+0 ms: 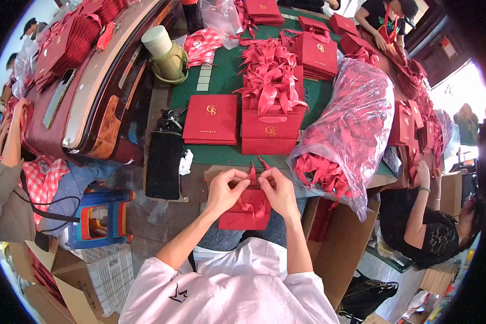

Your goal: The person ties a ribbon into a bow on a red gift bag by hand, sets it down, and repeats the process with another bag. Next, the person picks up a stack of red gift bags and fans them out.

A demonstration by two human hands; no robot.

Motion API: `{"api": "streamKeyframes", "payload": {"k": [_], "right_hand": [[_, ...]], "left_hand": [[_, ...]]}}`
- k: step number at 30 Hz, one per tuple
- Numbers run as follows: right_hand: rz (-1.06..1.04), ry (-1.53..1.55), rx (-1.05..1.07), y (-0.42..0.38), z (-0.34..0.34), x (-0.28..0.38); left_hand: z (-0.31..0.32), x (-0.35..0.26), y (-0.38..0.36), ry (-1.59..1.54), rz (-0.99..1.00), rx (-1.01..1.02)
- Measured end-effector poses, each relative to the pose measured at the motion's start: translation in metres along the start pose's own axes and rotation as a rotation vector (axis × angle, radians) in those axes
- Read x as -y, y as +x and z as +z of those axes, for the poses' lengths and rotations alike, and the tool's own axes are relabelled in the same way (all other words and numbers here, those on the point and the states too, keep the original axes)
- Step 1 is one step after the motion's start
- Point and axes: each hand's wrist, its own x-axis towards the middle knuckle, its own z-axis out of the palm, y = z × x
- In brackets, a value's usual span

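A small red gift bag (245, 216) rests on my lap, with a red ribbon (252, 198) at its top. My left hand (228, 190) pinches one end of this ribbon. Opposite it, my right hand (278, 190) pinches the other end, and the two tips stick up between my fingers. Just beyond my hands, on the green table, lies a stack of flat red bags (211, 120). Beside that stack is a pile of red bags (270, 131) heaped with loose ribbons (270, 75).
A clear plastic sack of red ribbons (346, 129) lies at the table's right. A cup in a holder (168, 58) stands at the back left. Cardboard boxes (340, 254) flank my right leg. Blue stools (105, 216) stand to the left. Other people work on both sides.
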Motion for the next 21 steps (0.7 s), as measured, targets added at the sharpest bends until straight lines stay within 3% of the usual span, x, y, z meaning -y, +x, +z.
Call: {"api": "streamKeyframes", "payload": {"k": [7,12,18,21], "right_hand": [[-0.17,0.045,-0.068,-0.006,0.012,0.0],[0.01,0.236,-0.027,-0.007,0.006,0.003],[-0.004,0.222,0.028,-0.006,0.002,0.003],[-0.003,0.129,0.035,-0.003,0.003,0.001]], "left_hand": [[0.005,-0.011,0.0,0.181,0.12,-0.009],[0.006,-0.015,0.001,0.208,0.181,-0.018],[0.004,-0.022,-0.001,0.232,0.143,-0.002],[0.001,-0.035,-0.002,0.479,0.198,0.029]]}}
